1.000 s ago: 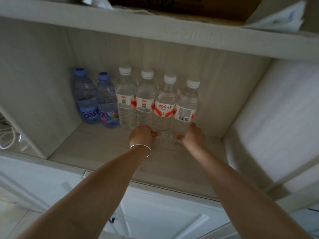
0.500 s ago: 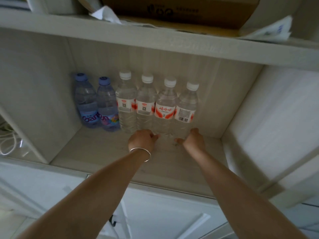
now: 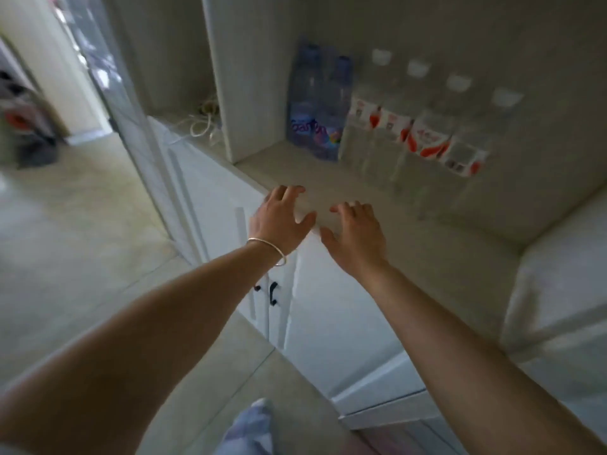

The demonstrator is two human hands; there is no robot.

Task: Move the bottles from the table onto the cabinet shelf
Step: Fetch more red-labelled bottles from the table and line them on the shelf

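Observation:
Two blue-tinted bottles stand at the back left of the cabinet shelf. Beside them to the right runs a row of several clear bottles with white caps and red-and-white labels. The picture is blurred by motion. My left hand, with a thin bangle on its wrist, hovers at the shelf's front edge with fingers spread and holds nothing. My right hand is next to it, also spread and empty. Both hands are well clear of the bottles.
White cabinet doors with dark handles sit below the shelf. A coil of white cord lies in the compartment to the left. A white cushioned seat is at the right. Tiled floor spreads left.
Both hands have let go of the clear bottles and drawn back to the shelf's front edge. My view has swung left and down, so the floor and doorway show.

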